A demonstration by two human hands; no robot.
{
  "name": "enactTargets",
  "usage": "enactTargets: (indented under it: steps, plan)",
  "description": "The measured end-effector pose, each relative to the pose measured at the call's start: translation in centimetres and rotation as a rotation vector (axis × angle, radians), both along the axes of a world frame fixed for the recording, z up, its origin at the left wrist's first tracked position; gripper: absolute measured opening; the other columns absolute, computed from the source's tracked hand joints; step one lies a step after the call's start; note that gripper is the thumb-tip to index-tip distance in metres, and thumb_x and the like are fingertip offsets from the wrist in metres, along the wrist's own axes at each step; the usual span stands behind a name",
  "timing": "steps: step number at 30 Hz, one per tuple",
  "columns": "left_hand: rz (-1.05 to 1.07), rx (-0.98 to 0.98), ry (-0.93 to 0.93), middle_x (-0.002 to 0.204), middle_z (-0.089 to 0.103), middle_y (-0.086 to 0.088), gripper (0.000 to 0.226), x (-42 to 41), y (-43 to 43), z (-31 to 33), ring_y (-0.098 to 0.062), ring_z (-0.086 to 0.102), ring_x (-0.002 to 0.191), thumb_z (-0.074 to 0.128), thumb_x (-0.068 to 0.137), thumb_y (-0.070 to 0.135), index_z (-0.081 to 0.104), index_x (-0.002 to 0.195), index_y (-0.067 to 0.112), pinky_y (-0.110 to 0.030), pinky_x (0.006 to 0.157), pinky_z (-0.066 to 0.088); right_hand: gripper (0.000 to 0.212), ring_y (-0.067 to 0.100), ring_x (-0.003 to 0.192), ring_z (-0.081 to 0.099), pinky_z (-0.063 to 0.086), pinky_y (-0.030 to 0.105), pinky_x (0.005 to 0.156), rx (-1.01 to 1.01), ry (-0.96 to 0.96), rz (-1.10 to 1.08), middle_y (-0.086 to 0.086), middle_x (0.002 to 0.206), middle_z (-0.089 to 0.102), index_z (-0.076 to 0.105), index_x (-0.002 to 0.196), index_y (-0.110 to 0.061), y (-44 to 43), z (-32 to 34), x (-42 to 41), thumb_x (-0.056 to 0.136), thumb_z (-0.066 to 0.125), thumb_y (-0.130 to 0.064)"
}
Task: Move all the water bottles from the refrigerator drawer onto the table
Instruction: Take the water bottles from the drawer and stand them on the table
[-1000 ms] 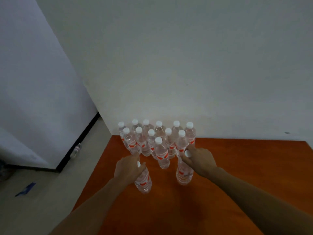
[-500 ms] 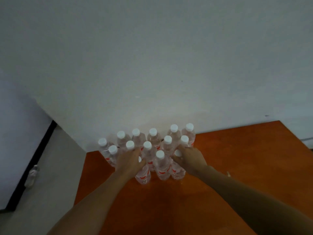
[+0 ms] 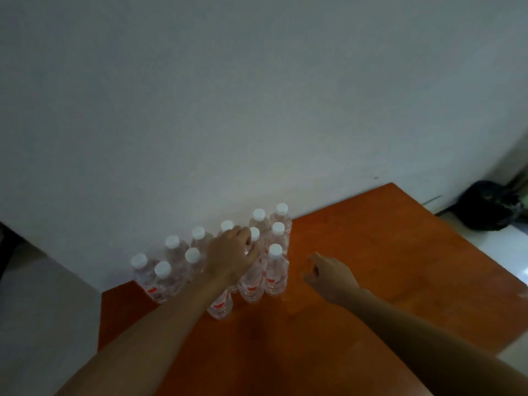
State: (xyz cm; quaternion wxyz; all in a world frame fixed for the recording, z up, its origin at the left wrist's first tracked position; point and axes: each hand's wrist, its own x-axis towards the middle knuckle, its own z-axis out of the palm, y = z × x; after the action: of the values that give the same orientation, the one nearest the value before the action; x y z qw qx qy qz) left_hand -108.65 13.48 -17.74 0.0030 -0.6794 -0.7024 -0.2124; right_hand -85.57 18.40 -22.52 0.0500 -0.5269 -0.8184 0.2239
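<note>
We see a cluster of clear water bottles with white caps and red labels standing upright at the back left of the orange-brown worktop, against the white wall. Our left hand rests on top of the cluster, fingers draped over bottle tops; whether its grip closes on any bottle we cannot tell. Our right hand hovers just right of the cluster, grip loosely curled and holding nothing. A black bag sits on the floor beyond the worktop's right edge.
</note>
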Motion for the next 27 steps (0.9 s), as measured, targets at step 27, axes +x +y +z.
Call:
enactTargets:
  steps: [27]
  plan:
    - [-1.020, -0.139, 0.151, 0.078, 0.054, 0.006, 0.022, 76.3, -2.0, 0.9, -0.015, 0.052, 0.071, 0.049, 0.091, 0.043, 0.052, 0.088, 0.021, -0.029, 0.062, 0.041, 0.036, 0.018, 0.093, 0.061, 0.041, 0.028, 0.071, 0.144, -0.092, -0.976, -0.006, 0.102, 0.066, 0.057, 0.121, -0.028, -22.2, 2.4, 72.5, 0.089, 0.055, -0.045]
